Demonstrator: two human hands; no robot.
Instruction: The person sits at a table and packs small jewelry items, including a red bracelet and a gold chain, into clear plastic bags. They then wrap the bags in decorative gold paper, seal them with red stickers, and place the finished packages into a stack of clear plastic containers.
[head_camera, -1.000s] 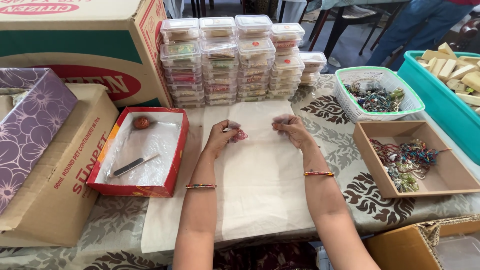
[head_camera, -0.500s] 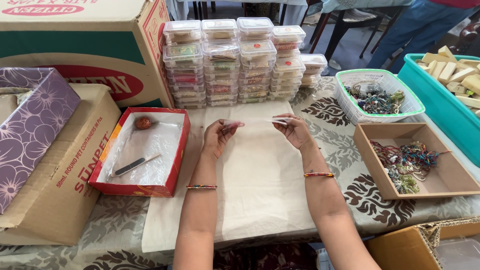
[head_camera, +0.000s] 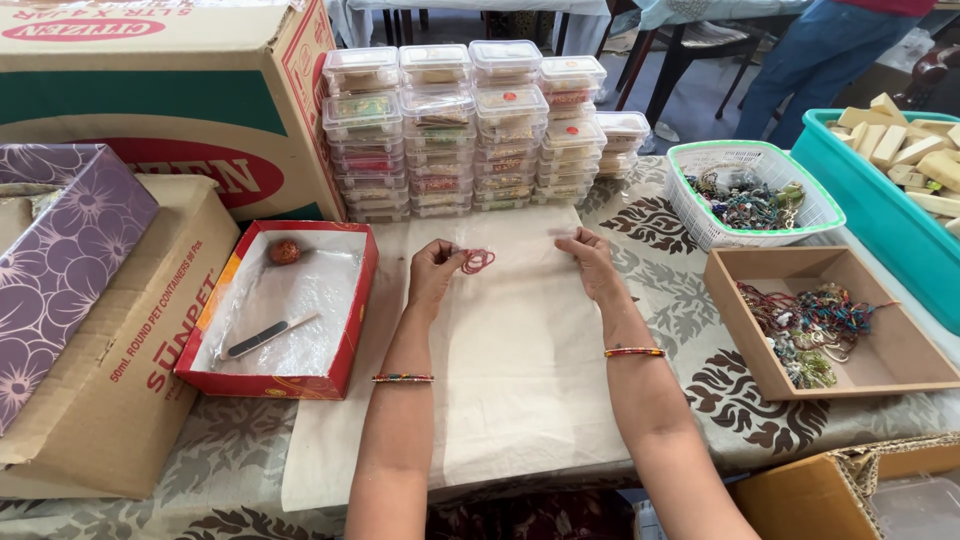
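Observation:
A white cloth (head_camera: 520, 370) covers the middle of the table, and both my hands rest low over its far end. My left hand (head_camera: 435, 270) pinches one end of a thin clear pouch (head_camera: 522, 248) with a coil of red thread (head_camera: 477, 261) in it, just right of my fingertips. My right hand (head_camera: 592, 260) pinches the pouch's other end, fingers together. The pouch lies nearly flat on the cloth and is hard to make out. Both wrists wear thin bead bangles.
Stacks of clear lidded containers (head_camera: 470, 120) stand behind the cloth. A red box (head_camera: 350, 330) on the left holds a brown ball (head_camera: 284, 251) and a file. On the right: a white basket (head_camera: 700, 150), a cardboard tray (head_camera: 730, 300) of threads, a teal crate (head_camera: 860, 190). Cardboard boxes (head_camera: 120, 330) crowd the left.
My hands came down from holding the clear pouch stretched in the air to the cloth. The red thread coil now shows beside my left fingertips.

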